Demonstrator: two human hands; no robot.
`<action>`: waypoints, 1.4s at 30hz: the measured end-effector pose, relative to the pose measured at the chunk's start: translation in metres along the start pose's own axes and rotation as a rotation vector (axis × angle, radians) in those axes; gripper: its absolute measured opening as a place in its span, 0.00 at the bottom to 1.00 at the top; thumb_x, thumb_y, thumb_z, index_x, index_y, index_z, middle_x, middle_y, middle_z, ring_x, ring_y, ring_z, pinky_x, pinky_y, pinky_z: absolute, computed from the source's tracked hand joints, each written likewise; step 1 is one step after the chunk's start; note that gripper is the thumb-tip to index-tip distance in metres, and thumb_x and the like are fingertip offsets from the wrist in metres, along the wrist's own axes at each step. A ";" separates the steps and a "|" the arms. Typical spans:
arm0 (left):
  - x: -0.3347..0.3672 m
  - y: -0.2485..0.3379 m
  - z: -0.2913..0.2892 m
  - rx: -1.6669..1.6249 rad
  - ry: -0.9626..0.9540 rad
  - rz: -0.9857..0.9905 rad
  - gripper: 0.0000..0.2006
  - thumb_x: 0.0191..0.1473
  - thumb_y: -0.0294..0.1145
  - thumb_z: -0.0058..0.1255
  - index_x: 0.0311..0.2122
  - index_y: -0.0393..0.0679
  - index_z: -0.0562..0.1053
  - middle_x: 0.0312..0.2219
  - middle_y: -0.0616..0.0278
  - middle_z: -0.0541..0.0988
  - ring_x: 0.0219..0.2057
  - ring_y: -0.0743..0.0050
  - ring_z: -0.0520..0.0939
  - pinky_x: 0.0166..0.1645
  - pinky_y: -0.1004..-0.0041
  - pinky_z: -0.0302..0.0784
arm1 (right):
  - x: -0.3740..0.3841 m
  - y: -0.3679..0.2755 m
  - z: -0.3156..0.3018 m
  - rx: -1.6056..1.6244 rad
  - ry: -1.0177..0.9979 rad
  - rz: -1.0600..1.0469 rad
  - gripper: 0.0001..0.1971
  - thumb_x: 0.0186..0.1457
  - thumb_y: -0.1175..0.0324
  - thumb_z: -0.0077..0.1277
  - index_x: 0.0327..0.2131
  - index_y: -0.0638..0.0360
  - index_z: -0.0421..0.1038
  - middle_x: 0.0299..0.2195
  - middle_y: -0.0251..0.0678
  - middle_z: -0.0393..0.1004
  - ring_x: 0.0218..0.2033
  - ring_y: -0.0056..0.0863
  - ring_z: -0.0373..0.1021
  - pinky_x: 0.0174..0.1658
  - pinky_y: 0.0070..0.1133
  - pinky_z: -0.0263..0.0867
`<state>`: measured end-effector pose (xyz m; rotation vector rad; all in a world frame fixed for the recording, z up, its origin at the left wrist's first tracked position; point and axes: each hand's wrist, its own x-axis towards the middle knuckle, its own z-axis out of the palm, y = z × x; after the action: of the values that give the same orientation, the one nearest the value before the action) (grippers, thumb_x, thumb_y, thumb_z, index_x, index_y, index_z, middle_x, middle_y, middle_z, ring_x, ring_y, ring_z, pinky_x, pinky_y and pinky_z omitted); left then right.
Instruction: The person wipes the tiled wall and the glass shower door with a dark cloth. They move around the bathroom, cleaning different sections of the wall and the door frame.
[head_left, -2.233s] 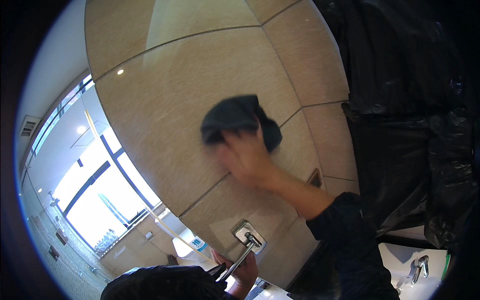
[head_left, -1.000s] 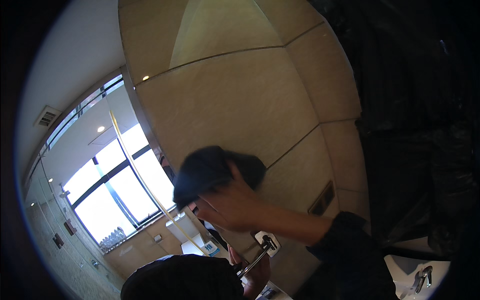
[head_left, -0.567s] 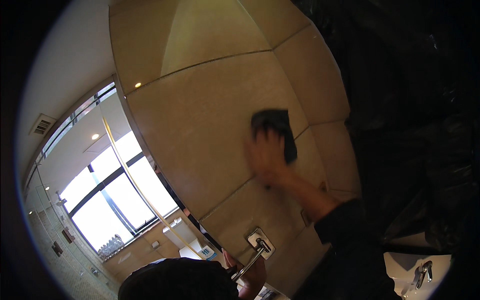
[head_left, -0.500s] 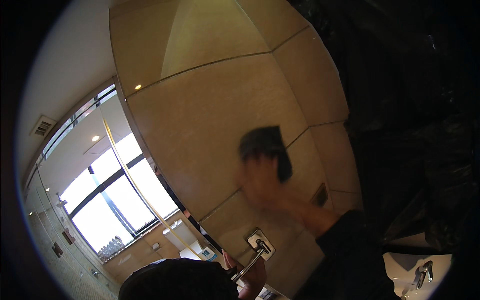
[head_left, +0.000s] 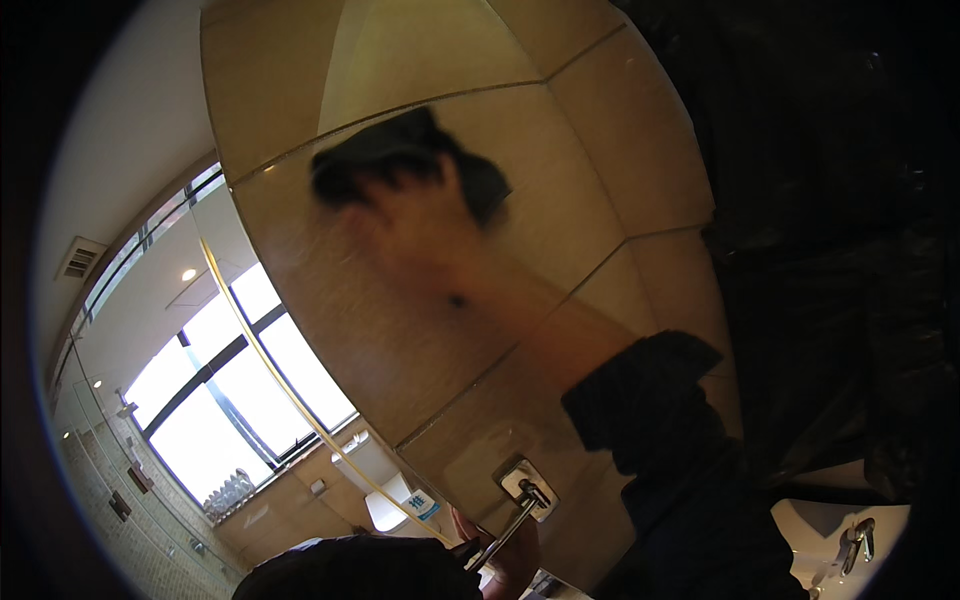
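Note:
Up on the beige tiled wall (head_left: 400, 330), my right hand (head_left: 420, 215) presses a dark cloth (head_left: 385, 150) against the tile. Its fingers are bent over the cloth and smeared by motion. The right forearm, in a dark sleeve, reaches up from the lower right. Low in the view, my left hand (head_left: 515, 555) is beside a metal bar (head_left: 505, 535) fixed to the wall by a shiny square plate (head_left: 530, 488). The bar and a dark rounded shape (head_left: 350, 572) cover much of that hand, so its grip is hidden.
Left of the wall edge are a bright window (head_left: 225, 400), a white toilet (head_left: 385, 490) and a glass shower panel (head_left: 85, 420). A white basin with a chrome tap (head_left: 855, 545) stands at lower right. Dark, creased sheeting (head_left: 820, 250) fills the right side.
My right hand and the cloth have moved up and left across the tiles, with the forearm stretched further out. The left hand stays by the metal bar.

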<state>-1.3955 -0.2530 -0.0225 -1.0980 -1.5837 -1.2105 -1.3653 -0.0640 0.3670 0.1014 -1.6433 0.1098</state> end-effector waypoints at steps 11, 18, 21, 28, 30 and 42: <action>-0.004 -0.003 0.001 0.000 0.002 0.028 0.46 0.58 0.38 0.63 0.72 0.33 0.49 0.62 0.43 0.59 0.65 0.48 0.60 0.69 0.52 0.53 | -0.111 0.165 -0.034 0.016 0.133 0.716 0.40 0.70 0.37 0.25 0.70 0.59 0.56 0.69 0.57 0.56 0.70 0.57 0.52 0.72 0.54 0.34; 0.004 -0.001 0.008 -0.030 0.017 0.038 0.44 0.61 0.41 0.61 0.72 0.33 0.48 0.62 0.43 0.59 0.65 0.48 0.60 0.68 0.52 0.53 | -0.256 0.091 0.010 -0.441 -0.165 0.299 0.23 0.65 0.60 0.44 0.57 0.65 0.69 0.60 0.65 0.64 0.58 0.62 0.63 0.62 0.63 0.52; -0.015 -0.020 0.005 -0.064 0.068 -0.047 0.42 0.61 0.34 0.61 0.71 0.34 0.50 0.62 0.46 0.59 0.64 0.51 0.62 0.68 0.55 0.56 | -0.272 -0.014 -0.021 -0.080 -0.695 0.526 0.19 0.63 0.65 0.45 0.54 0.61 0.73 0.60 0.70 0.63 0.58 0.67 0.63 0.61 0.68 0.50; -0.012 -0.018 -0.009 0.001 0.065 -0.028 0.39 0.61 0.32 0.61 0.70 0.34 0.52 0.62 0.43 0.63 0.64 0.44 0.67 0.67 0.52 0.62 | -0.268 0.032 -0.011 -0.234 -0.649 0.617 0.23 0.69 0.57 0.39 0.62 0.56 0.66 0.68 0.56 0.57 0.65 0.61 0.57 0.66 0.65 0.45; 0.005 0.001 0.022 -0.113 0.062 -0.009 0.38 0.60 0.32 0.62 0.69 0.33 0.54 0.61 0.42 0.64 0.63 0.43 0.67 0.66 0.51 0.62 | -0.268 0.133 0.002 -0.453 0.088 0.667 0.20 0.67 0.57 0.40 0.52 0.63 0.71 0.60 0.54 0.65 0.59 0.57 0.63 0.65 0.60 0.51; -0.020 -0.022 0.008 -0.082 0.008 -0.140 0.41 0.66 0.40 0.54 0.72 0.30 0.47 0.69 0.36 0.51 0.71 0.39 0.55 0.73 0.48 0.50 | -0.416 0.007 0.040 -0.165 -0.030 0.596 0.22 0.65 0.66 0.36 0.56 0.69 0.66 0.63 0.61 0.59 0.66 0.59 0.52 0.70 0.52 0.42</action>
<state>-1.4125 -0.2518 -0.0489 -1.0464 -1.6395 -1.3818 -1.3742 -0.0623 -0.0509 -0.5188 -1.6616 0.4254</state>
